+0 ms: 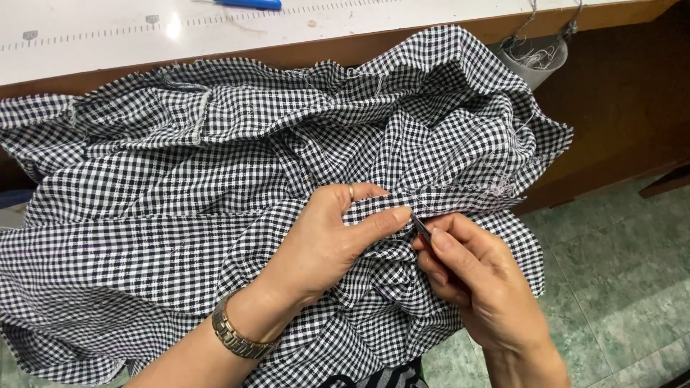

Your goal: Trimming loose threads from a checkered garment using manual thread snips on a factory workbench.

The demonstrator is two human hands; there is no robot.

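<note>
Two hands work at one spot on a big black-and-white checked cloth [215, 187] that lies bunched over the person's lap and up against the bench [108, 36] edge.

L hand [323, 244]: thumb and forefinger pressed together, pinching a folded seam edge [460, 201] of the cloth, other fingers curled under it. Ring on one finger, metal watch [237, 338] at the wrist.

R hand [474, 280]: fingers closed in a tight pinch on a small dark metal tool [420, 228], prob. thread snips or a seam picker; can't tell which, most of it is hidden in the grip. Its tip pokes up-left and sits right at the L thumb tip, touching or just beside the seam.

Key relation: the seam runs roughly left-right, from the L pinch out toward the cloth's right-hand corner. The tool tip meets it from below, just right of the pinch, so the R hand is the nearer one to the free length of seam; the L hand holds the near end taut. Loose pale threads show along that edge further right.

Elsewhere: blue pen [248, 4] on the bench top near a printed ruler strip, grey cup [535, 61] w/ thread scraps hung at the bench edge, green tiled floor [618, 287] at right.
</note>
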